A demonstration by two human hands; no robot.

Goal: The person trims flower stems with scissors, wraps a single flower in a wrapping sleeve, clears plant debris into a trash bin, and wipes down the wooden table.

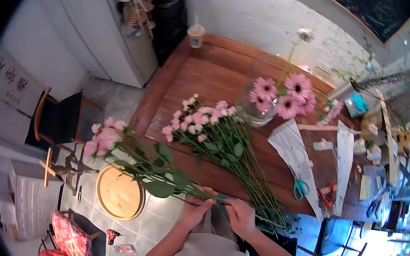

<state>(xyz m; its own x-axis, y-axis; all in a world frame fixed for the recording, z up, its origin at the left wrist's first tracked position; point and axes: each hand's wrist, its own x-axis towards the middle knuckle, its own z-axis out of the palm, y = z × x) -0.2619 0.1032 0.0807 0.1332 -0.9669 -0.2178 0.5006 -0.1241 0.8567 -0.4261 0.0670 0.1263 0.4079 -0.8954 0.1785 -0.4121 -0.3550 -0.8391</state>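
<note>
In my left hand (196,213) is a bunch of long-stemmed pink roses (106,139), closed in at the stems just off the table's front edge. The blooms point left, past broad green leaves (159,189). My right hand (241,218) is closed in a pinch at the lower stem ends, a short way right of the left hand. On the table ahead lies a pile of smaller pink spray roses (201,117), their stems fanning toward the front right. Behind it, a clear glass vase (257,116) holds dark-centred pink gerberas (299,86).
Teal-handled scissors (301,189) lie on white paper (289,148) at the wooden table's (169,88) right. Red-handled cutters (327,195) are nearby. A drink cup (195,36) stands at the back left. On the floor are a round wooden stool (120,193) and a drill (112,236).
</note>
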